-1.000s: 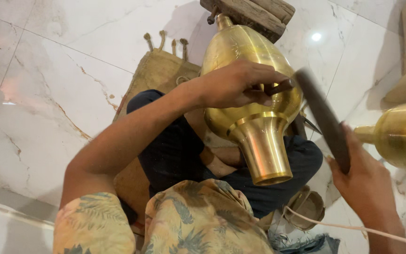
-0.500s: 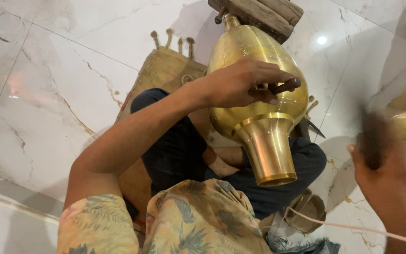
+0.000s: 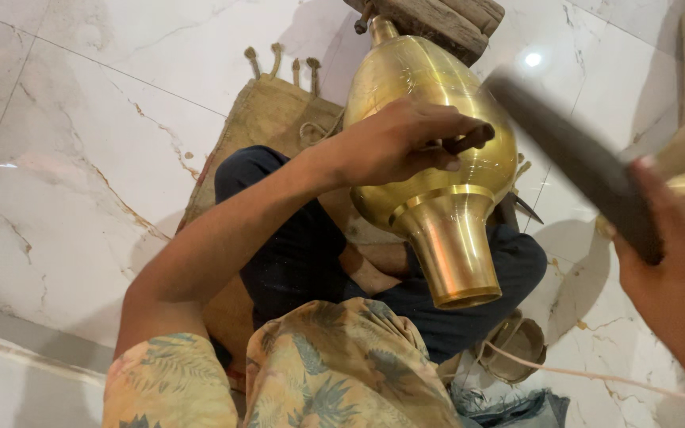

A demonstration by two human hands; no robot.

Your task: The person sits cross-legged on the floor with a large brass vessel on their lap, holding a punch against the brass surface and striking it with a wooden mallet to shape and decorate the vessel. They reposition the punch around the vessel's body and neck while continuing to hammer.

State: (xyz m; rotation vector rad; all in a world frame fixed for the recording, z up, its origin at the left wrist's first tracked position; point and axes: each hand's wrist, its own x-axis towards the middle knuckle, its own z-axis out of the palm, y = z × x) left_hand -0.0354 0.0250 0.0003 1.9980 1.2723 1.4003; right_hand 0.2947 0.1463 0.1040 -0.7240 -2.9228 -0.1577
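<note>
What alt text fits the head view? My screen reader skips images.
A seated person's left hand presses a small dark tool against a large brass vessel on their lap, while the right hand raises a dark bar.

Bright, warm indoor light from overhead: a small white glare spot sits on the glossy marble floor at far right. The brass vessel gleams with soft streaks across its rounded body and flared neck. Shadows lie soft beside the seated figure. The right hand and its dark bar are smeared by motion blur; the left hand is sharp.
</note>
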